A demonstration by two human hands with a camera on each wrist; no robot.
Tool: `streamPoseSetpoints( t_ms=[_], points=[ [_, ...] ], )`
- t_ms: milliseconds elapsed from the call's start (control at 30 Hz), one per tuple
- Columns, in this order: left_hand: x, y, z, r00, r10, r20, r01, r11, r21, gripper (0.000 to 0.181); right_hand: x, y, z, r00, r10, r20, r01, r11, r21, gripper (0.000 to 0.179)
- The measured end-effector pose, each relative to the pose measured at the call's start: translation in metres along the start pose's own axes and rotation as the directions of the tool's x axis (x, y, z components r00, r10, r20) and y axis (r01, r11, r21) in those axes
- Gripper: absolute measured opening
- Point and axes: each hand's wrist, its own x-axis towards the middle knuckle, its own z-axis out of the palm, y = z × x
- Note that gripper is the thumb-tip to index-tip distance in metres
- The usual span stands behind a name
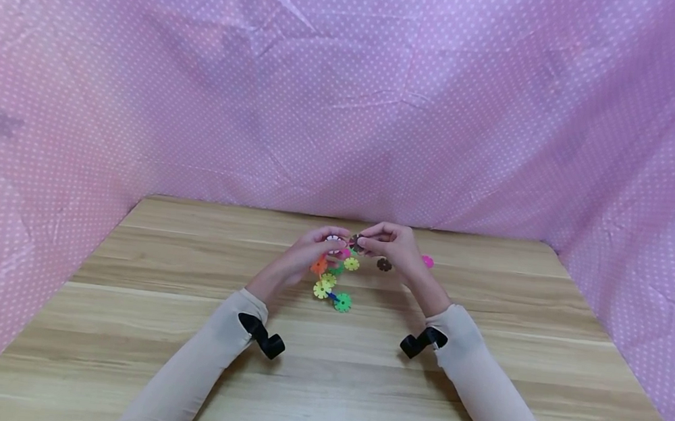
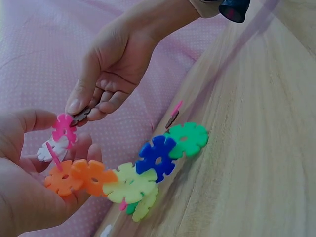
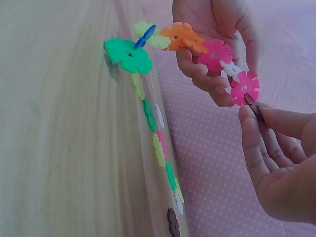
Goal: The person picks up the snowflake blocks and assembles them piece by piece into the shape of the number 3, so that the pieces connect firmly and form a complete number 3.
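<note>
My left hand grips a chain of notched plastic snowflake discs near its upper end. From there the chain runs through a white disc, pink ones, orange discs, a yellow disc and a blue disc to a green disc at the far end. Between thumb and fingers, my right hand pinches a brown snowflake disc. That brown disc touches the edge of the chain's pink end disc; whether their slots interlock I cannot tell.
Loose discs lie on the wooden table behind the chain, among them a brown disc, a pink disc and a yellow disc. Pink dotted cloth encloses the table's back and sides.
</note>
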Motion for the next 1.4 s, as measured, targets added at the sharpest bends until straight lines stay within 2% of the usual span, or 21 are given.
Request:
streamPoseSetpoints(
  t_ms=[133,367,633,933,1067,1167,1400],
  points=[
    [0.001,-0.002,-0.003,1.000,-0.005,0.026,0.005,1.000,0.008,0.035,0.000,0.000,0.001,1.000,0.012,0.022,-0.011,1.000,-0.009,0.020],
    [0.002,-0.004,-0.006,0.997,0.024,0.071,-0.025,1.000,0.016,0.034,0.000,-0.001,0.001,0.998,0.007,0.056,-0.008,1.000,0.008,0.018],
    [0.001,0.000,-0.008,0.997,0.026,0.071,-0.027,1.000,0.011,0.034,0.000,-0.007,-0.009,0.992,0.015,0.129,-0.007,0.998,-0.063,0.024],
    [-0.001,0.001,-0.009,0.998,0.020,0.051,-0.020,1.000,-0.003,0.036,-0.004,-0.012,-0.034,0.988,0.062,0.141,-0.037,0.985,-0.170,0.029],
    [-0.002,0.001,-0.008,0.999,0.008,0.041,-0.008,1.000,0.002,0.037,-0.008,-0.014,-0.048,0.985,0.098,0.145,-0.058,0.963,-0.262,0.031],
    [-0.003,0.002,-0.008,0.999,-0.001,0.032,0.000,1.000,0.012,0.036,-0.009,-0.014,-0.061,0.981,0.106,0.160,-0.046,0.939,-0.341,0.033],
    [-0.005,0.004,-0.008,0.999,-0.006,0.033,0.005,1.000,0.031,0.037,-0.007,-0.014,-0.096,0.965,0.116,0.234,0.021,0.859,-0.512,0.033]
  ],
)
